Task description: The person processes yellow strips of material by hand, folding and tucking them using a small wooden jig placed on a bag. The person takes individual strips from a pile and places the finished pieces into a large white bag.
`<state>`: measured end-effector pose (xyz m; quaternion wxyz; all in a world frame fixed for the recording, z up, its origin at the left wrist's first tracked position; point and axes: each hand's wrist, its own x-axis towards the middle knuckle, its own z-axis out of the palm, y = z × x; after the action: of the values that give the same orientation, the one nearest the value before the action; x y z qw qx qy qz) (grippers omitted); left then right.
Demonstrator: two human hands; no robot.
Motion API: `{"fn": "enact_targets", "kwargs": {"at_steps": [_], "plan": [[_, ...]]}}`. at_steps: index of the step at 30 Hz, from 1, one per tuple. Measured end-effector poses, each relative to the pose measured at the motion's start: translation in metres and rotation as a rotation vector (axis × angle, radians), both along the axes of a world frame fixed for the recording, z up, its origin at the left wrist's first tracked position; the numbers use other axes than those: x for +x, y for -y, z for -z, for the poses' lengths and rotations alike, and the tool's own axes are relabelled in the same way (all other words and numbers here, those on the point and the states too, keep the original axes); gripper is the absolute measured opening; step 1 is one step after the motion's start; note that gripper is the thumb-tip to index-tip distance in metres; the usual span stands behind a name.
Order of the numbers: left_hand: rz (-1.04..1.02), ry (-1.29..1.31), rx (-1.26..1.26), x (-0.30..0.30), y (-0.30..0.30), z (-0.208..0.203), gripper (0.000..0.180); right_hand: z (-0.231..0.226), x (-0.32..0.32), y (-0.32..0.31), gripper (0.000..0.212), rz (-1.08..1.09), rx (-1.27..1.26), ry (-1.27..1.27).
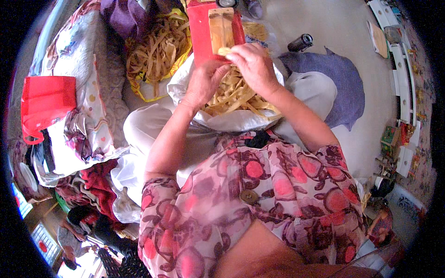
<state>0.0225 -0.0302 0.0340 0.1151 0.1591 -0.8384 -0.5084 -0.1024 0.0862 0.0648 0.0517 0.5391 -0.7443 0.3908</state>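
My right hand (255,67) is closed in a pinch at the near end of a wooden block (221,30), with a small pale-yellow strip (224,51) at its fingertips. The block lies on a red board (200,34) in front of me. Just left of it, my left hand (204,83) is closed, thumb against curled fingers; what it holds, if anything, is hidden. Beneath both hands, a white sack (245,121) rests open in my lap, filled with loose tan strips (234,95).
A yellow-edged bag (149,98) with more tan strips (160,46) lies at the far left. On the right are a dark cylinder (300,42) and a blue-grey cloth (347,88). A red bag (48,99) sits on the covered bedding (76,55) at left.
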Motion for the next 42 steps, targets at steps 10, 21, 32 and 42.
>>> {"fn": "enact_targets", "kwargs": {"at_steps": [10, 21, 32, 42], "plan": [[0.011, 0.01, 1.418, 0.001, -0.017, 0.008, 0.033, 0.005, 0.032, -0.02, 0.018, -0.247, -0.136, 0.096], [0.013, 0.048, 1.378, -0.004, -0.013, 0.019, 0.031, -0.011, 0.042, -0.009, 0.015, -0.077, -0.028, 0.564], [-0.147, -0.352, -0.46, -0.005, -0.011, -0.021, 0.027, 0.021, 0.023, 0.006, 0.015, -0.035, -0.224, 1.415], [-0.135, -0.309, -0.099, 0.001, -0.015, -0.031, 0.024, -0.023, 0.034, -0.009, 0.026, -0.183, 0.047, 0.877]]}}
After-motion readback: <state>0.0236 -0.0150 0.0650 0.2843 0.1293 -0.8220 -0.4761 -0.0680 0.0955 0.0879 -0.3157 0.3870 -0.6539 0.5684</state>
